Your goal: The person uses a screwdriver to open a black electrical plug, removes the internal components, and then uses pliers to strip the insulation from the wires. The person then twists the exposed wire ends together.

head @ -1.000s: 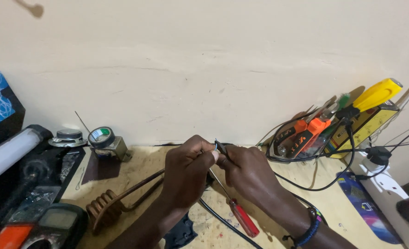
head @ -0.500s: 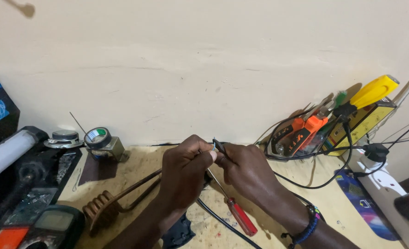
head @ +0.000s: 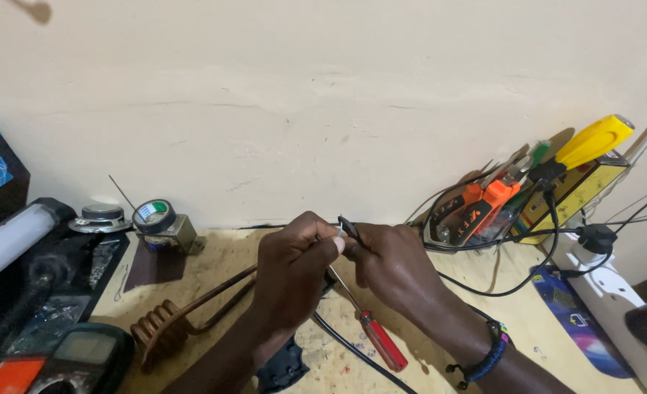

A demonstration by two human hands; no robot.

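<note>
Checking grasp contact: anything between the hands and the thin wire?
Nothing visible. The left hand and right hand meet fingertip to fingertip, pinching the thin wire directly; the red-handled screwdriver lies below on the bench.

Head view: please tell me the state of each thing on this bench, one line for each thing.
Left hand: pinching a thin wire.
Right hand: pinching the same wire end, fingertips meeting the left hand's.
Red screwdriver: lying flat on the bench, untouched.
Copper coil: lying on the bench.
Tape roll: resting on a small metal block.
White plug: plugged in.
</note>
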